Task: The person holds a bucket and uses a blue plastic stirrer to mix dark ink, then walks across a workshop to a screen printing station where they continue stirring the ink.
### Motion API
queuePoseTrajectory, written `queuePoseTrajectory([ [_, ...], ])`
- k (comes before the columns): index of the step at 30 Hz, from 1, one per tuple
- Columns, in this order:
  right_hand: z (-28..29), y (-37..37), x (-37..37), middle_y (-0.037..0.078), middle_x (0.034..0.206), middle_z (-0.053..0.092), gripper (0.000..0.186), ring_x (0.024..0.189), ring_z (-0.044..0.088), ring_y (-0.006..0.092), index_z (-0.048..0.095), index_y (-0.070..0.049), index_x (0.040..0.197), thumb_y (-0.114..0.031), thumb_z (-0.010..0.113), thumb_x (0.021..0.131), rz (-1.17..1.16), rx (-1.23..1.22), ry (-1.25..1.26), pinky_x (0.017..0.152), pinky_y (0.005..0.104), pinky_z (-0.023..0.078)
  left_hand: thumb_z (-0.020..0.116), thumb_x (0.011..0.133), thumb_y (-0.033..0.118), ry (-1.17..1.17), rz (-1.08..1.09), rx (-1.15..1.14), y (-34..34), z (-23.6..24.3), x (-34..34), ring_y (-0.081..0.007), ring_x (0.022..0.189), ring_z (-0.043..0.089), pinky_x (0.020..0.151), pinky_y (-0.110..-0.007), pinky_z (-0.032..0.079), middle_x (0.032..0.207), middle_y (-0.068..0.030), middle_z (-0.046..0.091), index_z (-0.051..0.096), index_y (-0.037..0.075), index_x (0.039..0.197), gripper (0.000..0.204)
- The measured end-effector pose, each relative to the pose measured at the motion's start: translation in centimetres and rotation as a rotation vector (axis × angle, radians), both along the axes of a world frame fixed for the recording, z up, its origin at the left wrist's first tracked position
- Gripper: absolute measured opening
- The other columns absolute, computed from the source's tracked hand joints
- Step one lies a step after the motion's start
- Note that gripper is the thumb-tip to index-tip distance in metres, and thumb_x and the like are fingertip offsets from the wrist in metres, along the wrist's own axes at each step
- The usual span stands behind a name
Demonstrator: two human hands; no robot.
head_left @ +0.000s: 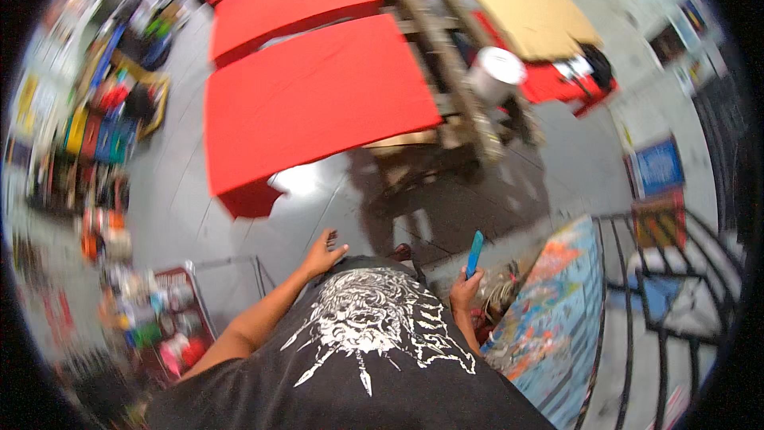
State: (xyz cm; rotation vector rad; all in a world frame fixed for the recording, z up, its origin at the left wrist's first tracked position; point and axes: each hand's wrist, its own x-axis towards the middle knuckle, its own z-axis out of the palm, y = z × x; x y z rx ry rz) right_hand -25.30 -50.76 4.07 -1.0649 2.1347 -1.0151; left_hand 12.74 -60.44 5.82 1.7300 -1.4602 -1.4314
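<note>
My right hand [465,287] grips an upright teal, flat strip-like tool [476,248], beside a paint-splattered pale blue board [541,302]. My left hand [326,251] hangs by the front of my dark clothing with its fingers loosely apart and nothing visible in them. Beyond both hands, red fabric pieces [310,103] lie draped in separate rectangles over a wooden slatted structure [446,64]. A white cylindrical bucket [496,73] stands on its slats. The picture is somewhat blurred.
A cream sheet [525,8] lies at the back right. Cluttered shelves [95,135] line the left. At lower left is a cart [191,271] of containers. Black metal bars [660,326] stand at the right. Grey tiled floor [167,207] runs around the structure.
</note>
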Motion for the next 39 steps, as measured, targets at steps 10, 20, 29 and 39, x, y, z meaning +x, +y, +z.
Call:
queuePoseTrajectory([
  [10, 6.8, -8.4, 26.4, 0.013, 0.096, 0.052, 0.024, 0.08, 0.052, 0.0237, 0.042, -0.003, 0.097, 0.01, 0.055, 0.08, 1.026, -0.415, -0.122, 0.072, 0.0312, 0.045, 0.063, 0.079, 0.054, -0.344, 0.567, 0.41, 21.9, -10.7, 24.1, -0.0348, 0.101, 0.061, 0.088, -0.04, 0.046, 0.107, -0.0252, 0.062, 0.052, -0.008, 0.118, 0.074],
  [20, 12.0, -9.1, 61.0, 0.013, 0.084, 0.053, 0.027, 0.072, 0.053, 0.0237, 0.039, -0.004, 0.095, 0.006, 0.059, 0.081, 1.863, -0.307, -0.31, 0.065, 0.0319, 0.044, 0.065, 0.083, 0.042, 0.066, 0.88, 0.128, 21.4, -5.2, 30.9, -0.0252, 0.093, 0.06, 0.084, -0.035, 0.047, 0.097, -0.0167, 0.063, 0.054, -0.003, 0.114, 0.055],
  [29, 9.1, -15.1, 87.7, 0.006, 0.073, 0.05, 0.02, 0.064, 0.05, 0.0161, 0.043, -0.002, 0.096, -0.005, 0.061, 0.087, 1.928, -0.161, -0.386, 0.06, 0.03, 0.043, 0.059, 0.091, 0.034, 0.197, 1.19, -0.007, 20.1, 1.0, 45.9, -0.0208, 0.108, 0.055, 0.093, -0.032, 0.043, 0.115, -0.0142, 0.058, 0.049, -0.002, 0.123, 0.048],
  [39, 11.4, -27.8, 116.0, 0.001, 0.071, 0.047, 0.018, 0.054, 0.046, 0.0073, 0.042, -0.004, 0.1, -0.009, 0.057, 0.091, 2.055, 0.343, -0.465, 0.047, 0.0235, 0.04, 0.057, 0.093, 0.023, 0.428, 1.508, -0.129, 5.2, 4.6, 66.7, -0.0153, 0.099, 0.057, 0.086, -0.028, 0.045, 0.107, -0.0113, 0.062, 0.047, -0.003, 0.122, 0.04],
])
